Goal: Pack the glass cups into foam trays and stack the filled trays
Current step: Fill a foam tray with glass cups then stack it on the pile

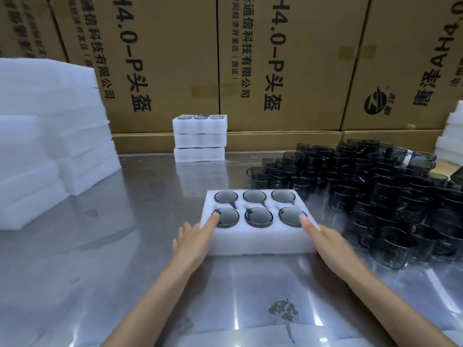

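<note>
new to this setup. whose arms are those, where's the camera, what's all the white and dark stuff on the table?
No robot: a person's bare arms, filmed by a wide-angle camera on their head, looking forward and down. On the metal table lies a white foam tray with six dark glass cups seated in its holes. The left hand and right hand flank the tray, fingers straight, forefingers reaching the nearest cups. Behind stands a stack of filled trays; loose cups are piled right, empty foam left, cartons behind.

Printed cardboard boxes (275, 63) stacked behind shiny metal table (125, 246).
</note>
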A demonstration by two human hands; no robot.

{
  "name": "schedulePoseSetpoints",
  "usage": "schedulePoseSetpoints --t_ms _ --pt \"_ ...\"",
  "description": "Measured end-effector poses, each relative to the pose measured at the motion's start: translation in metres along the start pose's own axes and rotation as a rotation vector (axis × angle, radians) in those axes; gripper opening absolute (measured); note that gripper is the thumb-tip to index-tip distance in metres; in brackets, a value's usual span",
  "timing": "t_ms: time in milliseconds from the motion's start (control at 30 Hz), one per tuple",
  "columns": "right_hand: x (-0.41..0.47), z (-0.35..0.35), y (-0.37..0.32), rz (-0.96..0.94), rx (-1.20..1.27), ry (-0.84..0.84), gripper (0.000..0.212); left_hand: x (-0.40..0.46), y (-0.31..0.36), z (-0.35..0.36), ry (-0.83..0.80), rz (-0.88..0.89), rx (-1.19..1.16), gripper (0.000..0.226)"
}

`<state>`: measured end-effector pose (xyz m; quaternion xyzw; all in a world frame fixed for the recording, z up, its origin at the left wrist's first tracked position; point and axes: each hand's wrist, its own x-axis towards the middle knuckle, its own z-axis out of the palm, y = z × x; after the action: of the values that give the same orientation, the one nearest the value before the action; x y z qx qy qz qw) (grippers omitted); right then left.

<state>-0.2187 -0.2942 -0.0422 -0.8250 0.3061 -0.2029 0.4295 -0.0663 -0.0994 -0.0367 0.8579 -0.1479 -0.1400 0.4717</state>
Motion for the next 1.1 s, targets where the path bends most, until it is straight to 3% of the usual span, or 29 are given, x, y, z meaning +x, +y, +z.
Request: schedulePoseSetpoints --t_ms 67,233,367,467,600,667,733,833,867,1000,1100 --pt "-0.002 0.001 -0.002 -0.028 0.080 -0.016 0.078 0.006 -0.004 -0.001 -0.023 0.018 -0.136 0.052" --pt "0.000 0.016 -0.020 -0.039 0.493 -0.189 0.045 0.019 0.004 -0.019 0.043 0.115 -0.685 0.021" --pt "0.034 0.045 -0.048 0.111 0.838 -0.270 0.057 0.041 0.014 -0.036 0.110 0.291 -0.788 0.036" --pt "0.075 0.066 -0.080 0.175 0.944 -0.204 0.043 0.069 0.019 -0.050 0.146 0.378 -0.828 0.040" --pt "0.140 0.083 -0.120 0.199 1.022 -0.133 0.025 0.112 0.020 -0.057 0.177 0.386 -0.883 0.063" --pt "0.172 0.089 -0.138 0.211 1.063 -0.101 0.014 0.130 0.017 -0.054 0.203 0.425 -0.775 0.069" --pt "0.202 0.096 -0.155 0.226 1.123 -0.072 0.012 0.152 0.007 -0.046 0.215 0.410 -0.512 0.074" --pt "0.251 0.106 -0.181 0.219 1.203 -0.043 0.014 0.183 -0.033 -0.030 0.156 0.380 0.375 0.078" --pt "0.268 0.109 -0.191 0.209 1.219 -0.036 0.015 0.189 -0.039 -0.026 0.124 0.350 0.575 0.077" --pt "0.333 0.122 -0.222 0.155 1.229 0.005 0.037 0.199 -0.040 -0.016 0.132 0.350 0.684 0.074" --pt "0.373 0.131 -0.246 0.107 1.187 -0.004 0.035 0.204 -0.041 -0.016 0.223 0.392 0.725 0.075"
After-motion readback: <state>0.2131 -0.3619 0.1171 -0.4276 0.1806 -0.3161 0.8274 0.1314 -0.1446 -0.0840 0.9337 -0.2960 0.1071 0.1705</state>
